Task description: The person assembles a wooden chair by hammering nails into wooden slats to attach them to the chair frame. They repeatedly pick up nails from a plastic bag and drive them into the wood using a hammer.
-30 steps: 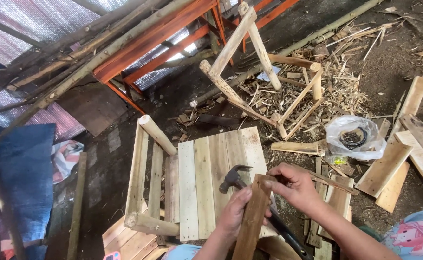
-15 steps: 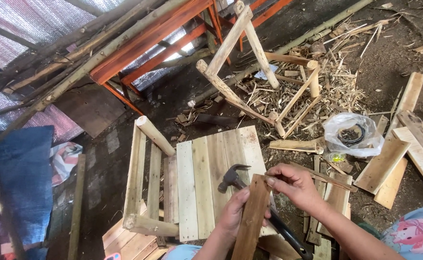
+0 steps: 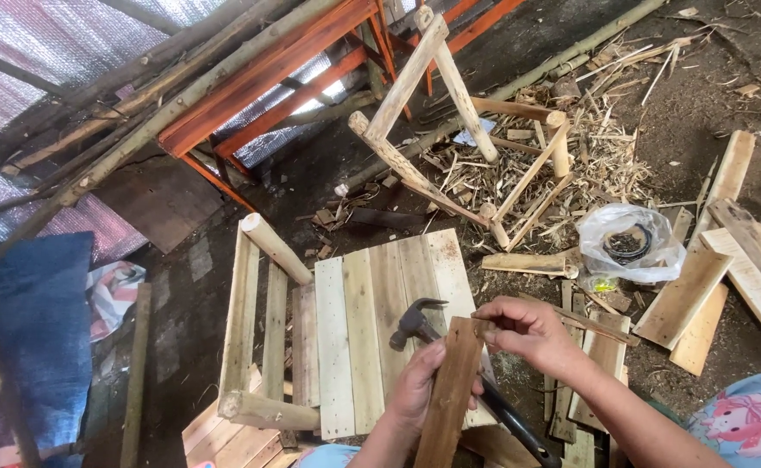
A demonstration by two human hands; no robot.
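My left hand (image 3: 417,388) grips a brown wooden slat (image 3: 450,394), holding it upright over the slatted seat of a pale wooden chair (image 3: 372,321). My right hand (image 3: 526,331) pinches something small at the slat's top end, too small to make out. A claw hammer (image 3: 417,319) lies on the seat just behind the slat, its black handle (image 3: 510,416) running down to the lower right beneath my right forearm. The chair's round log legs (image 3: 272,247) stick out to the left.
A bare log chair frame (image 3: 458,130) lies tipped on wood shavings beyond the seat. A plastic bag (image 3: 630,244) with a dark coil sits to the right, beside loose planks (image 3: 727,269). Orange metal framing (image 3: 268,82) and long poles cross the upper left. Blue cloth (image 3: 29,321) hangs at left.
My right hand has shifted slightly at the slat's top end. The hammer and chair have stayed where they were.
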